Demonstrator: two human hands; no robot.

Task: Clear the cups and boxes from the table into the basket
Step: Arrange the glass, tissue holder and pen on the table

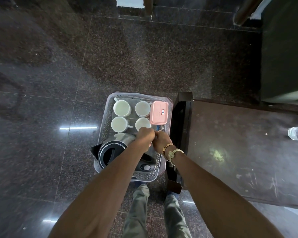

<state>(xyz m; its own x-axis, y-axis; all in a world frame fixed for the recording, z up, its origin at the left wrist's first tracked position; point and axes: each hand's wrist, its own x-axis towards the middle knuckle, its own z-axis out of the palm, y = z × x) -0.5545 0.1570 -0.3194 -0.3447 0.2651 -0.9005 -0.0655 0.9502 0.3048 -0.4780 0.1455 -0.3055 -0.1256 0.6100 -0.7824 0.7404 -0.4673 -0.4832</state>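
Fingers first. The left hand's fingers (144, 131) are curled under with the knuckles up. The right hand's fingers (159, 133) are curled the same way, and the two sets meet tip to tip. Whatever they pinch sits beneath them and is hidden, so I can't tell what is held, or if anything is. A sliver of something clear with blue shows just past the fingertips; it is too small to name.

Key relation: the pink lidded box (159, 112) lies just beyond the fingertips, slightly to the right-hand side. Its long axis runs away from the person. The right hand (162, 140) is the nearer one to it. The nearest white cup (142, 123) sits right at the left fingertips. Three more white cups (121, 108) (142, 109) (118, 124) stand further out on the left-hand side, all mouth up.

All of these things are inside the grey perforated basket (144, 177), which stands on the floor directly under both hands. An electric kettle (110, 152) lies in the basket under the left forearm, on the near side of the fingers.

Pose: the left hand (145, 137) and the right hand are both reaching straight down with the forearms converging. The wrists are close together, with bracelets (168, 147) on the right one. The dark table (230, 143) stands beside the basket, out past the right wrist.

Judgement: this looks like the placing step, late in the task.
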